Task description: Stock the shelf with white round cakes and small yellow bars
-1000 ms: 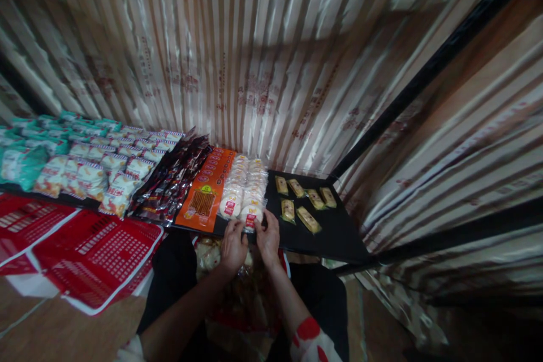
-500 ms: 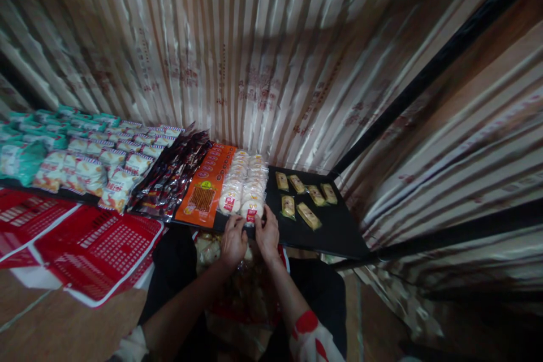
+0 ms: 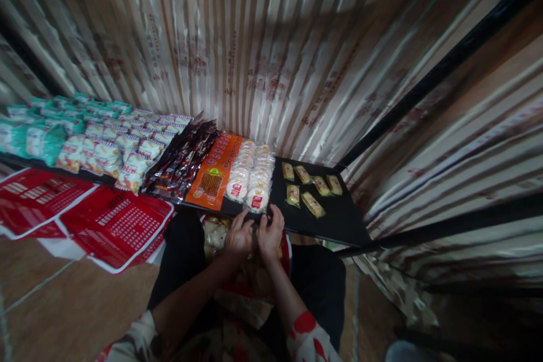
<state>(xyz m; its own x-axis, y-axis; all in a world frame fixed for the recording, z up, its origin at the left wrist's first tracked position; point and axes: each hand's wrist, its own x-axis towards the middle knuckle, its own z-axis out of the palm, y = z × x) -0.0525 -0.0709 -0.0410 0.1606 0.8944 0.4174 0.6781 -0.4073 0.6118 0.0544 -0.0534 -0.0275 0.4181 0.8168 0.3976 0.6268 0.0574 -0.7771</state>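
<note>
My left hand [image 3: 240,236] is at the shelf's front edge with its fingers stretched out, holding nothing. Close to it on the right, my right hand [image 3: 270,235] is also open, thumb apart from the fingers. Just beyond my fingertips lie two rows of round white crackers [image 3: 257,198] in clear wrappers with red labels. An orange snack packet [image 3: 207,186] lies left of them. To their right, several small yellow wrapped cakes [image 3: 313,203] lie spread on the black shelf [image 3: 335,220]. Below my hands, a red basket [image 3: 287,260] between my knees holds wrapped goods, partly hidden by my arms.
Dark shiny packets [image 3: 184,158], white snack bags [image 3: 133,169] and green bags [image 3: 44,141] fill the shelf's left part. Red baskets [image 3: 119,226] stand on the floor at left. A black metal post [image 3: 407,90] slants at right; a pleated curtain [image 3: 263,39] hangs behind.
Both hands have drawn back slightly from the front cracker packets toward me. The view has shifted a little, showing more green bags at left.
</note>
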